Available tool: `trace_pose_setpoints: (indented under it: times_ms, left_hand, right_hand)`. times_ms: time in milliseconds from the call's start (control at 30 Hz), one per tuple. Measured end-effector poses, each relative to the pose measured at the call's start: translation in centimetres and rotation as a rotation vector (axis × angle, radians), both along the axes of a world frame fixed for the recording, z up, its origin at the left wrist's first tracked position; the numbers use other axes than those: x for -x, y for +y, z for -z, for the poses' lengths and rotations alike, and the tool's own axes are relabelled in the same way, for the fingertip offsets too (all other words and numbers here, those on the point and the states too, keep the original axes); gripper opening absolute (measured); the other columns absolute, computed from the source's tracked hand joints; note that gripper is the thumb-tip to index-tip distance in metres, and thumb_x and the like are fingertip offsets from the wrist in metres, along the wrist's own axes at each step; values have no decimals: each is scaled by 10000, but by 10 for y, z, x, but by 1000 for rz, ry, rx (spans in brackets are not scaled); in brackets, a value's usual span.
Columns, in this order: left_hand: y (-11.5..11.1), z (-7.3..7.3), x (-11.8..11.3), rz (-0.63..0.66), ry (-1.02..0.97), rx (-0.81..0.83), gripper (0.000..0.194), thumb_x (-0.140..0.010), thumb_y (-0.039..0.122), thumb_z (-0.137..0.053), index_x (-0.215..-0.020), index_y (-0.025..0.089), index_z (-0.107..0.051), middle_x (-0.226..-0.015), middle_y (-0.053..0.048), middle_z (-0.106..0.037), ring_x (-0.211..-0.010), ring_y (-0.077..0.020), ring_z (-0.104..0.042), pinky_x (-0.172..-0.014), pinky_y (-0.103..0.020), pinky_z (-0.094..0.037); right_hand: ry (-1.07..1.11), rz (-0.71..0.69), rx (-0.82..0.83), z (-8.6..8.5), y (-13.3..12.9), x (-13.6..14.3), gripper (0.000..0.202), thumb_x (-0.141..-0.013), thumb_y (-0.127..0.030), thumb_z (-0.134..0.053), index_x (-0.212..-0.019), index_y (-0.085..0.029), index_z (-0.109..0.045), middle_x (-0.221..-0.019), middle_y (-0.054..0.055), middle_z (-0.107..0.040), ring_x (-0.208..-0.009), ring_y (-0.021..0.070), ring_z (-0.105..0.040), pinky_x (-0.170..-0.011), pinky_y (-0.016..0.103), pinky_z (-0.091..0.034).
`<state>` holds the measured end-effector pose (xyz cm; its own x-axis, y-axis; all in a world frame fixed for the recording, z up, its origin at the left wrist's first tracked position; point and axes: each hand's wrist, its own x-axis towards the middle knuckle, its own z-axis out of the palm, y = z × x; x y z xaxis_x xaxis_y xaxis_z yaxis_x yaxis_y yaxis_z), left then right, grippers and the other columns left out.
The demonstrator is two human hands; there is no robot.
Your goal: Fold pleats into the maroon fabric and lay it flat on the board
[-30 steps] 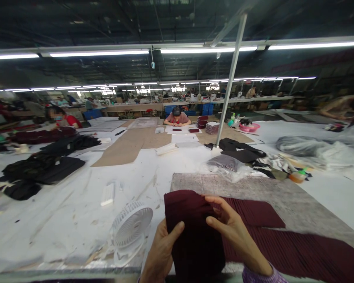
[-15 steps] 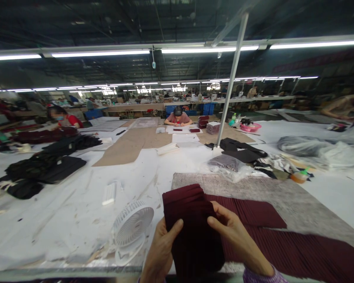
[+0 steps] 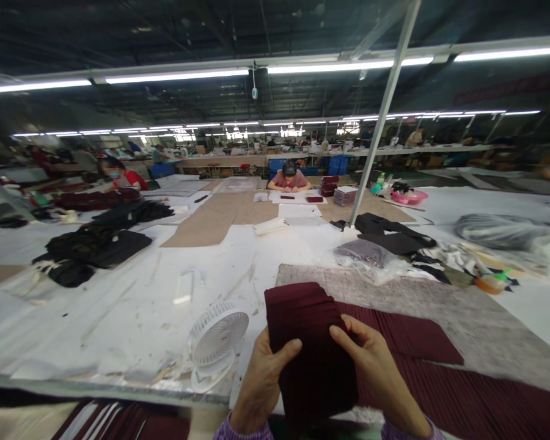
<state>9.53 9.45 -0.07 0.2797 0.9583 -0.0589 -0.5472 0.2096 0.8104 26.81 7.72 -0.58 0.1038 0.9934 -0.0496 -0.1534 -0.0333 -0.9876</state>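
A stack of dark maroon fabric pieces [image 3: 316, 360] is held up in front of me, its upper layers slightly fanned. My left hand [image 3: 268, 373] grips the left edge, thumb on the front and fingers hidden behind. On the right edge, my right hand [image 3: 364, 348] pinches the layers between thumb and fingers. More maroon pieces lie overlapped in rows beyond and to the right: a shorter row [image 3: 407, 330] and a longer row [image 3: 476, 391], both on a mottled grey sheet [image 3: 476, 318].
Left of my hands stands a small white fan [image 3: 220, 339]. Black garments [image 3: 105, 241] lie at left. A metal post [image 3: 385, 116] rises from the table near a plastic-wrapped bundle [image 3: 364, 253] and an orange bottle [image 3: 492, 281]. A co-worker [image 3: 289, 180] leans over the far side.
The view has swung a little to the left, so the scene sits further right, and striped maroon and white fabric shows below the table edge. Both hands keep their hold on the stack.
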Motion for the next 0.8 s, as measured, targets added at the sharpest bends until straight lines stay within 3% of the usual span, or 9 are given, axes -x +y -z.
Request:
trace_pose_setpoints:
  times_ms: [233,300,400,500,567,700,800]
  left_hand:
    - [2,6,-4,-15,-48,23,556,-754,154,-684,-1285,202,-528,-1043,-73,-731,-961,-230,-663,-924,-379,-483]
    - [4,8,-5,-15,-55,42,539,-758,165,-682,-1276,197,-538,-1037,-77,-733,-956,-229,-665,-924,-381,-483]
    - [7,9,-6,-1,-57,46,512,-754,185,-689,-1250,193,-563,-1040,-81,-732,-988,-238,-655,-925,-378,-482]
    - [9,8,-9,1,-29,42,470,-744,202,-697,-1204,188,-601,-1031,-82,-734,-1021,-253,-642,-925,-378,-482]
    - [10,8,-14,-19,-7,42,437,-736,204,-701,-1167,191,-627,-1042,-79,-731,-1026,-252,-640,-932,-374,-476]
    - [13,14,-30,-10,29,65,393,-732,225,-705,-1118,181,-648,-1038,-82,-732,-976,-249,-660,-911,-376,-488]
    - [18,20,-43,-76,204,5,420,-744,254,-698,-1147,164,-626,-1042,-95,-727,-978,-263,-655,-905,-390,-487]
  right_hand:
    - [27,22,-16,3,4,3,280,-705,-413,-750,-673,-170,-613,-686,-4,-592,-629,137,-529,-581,232,-449]
    - [83,56,-25,5,7,3,288,-683,-393,-775,-848,-205,-633,-810,15,-654,-729,178,-602,-668,273,-500]
    - [151,46,-17,7,11,1,515,-676,-364,-789,-1124,-248,-561,-1069,53,-662,-972,231,-618,-866,349,-494]
    - [164,-89,20,5,12,-1,412,-734,-361,-742,-1089,-222,-588,-1087,63,-672,-1009,244,-615,-927,383,-468]
    - [156,-108,35,5,12,-3,338,-753,-369,-721,-1030,-216,-604,-1023,53,-694,-949,251,-636,-890,394,-487]
    - [-34,81,12,15,17,-3,319,-758,-432,-696,-961,-205,-603,-928,44,-689,-872,253,-630,-801,369,-508]
    - [-267,232,-49,28,22,-6,273,-793,-450,-649,-901,-206,-589,-872,44,-661,-810,241,-608,-768,366,-496]
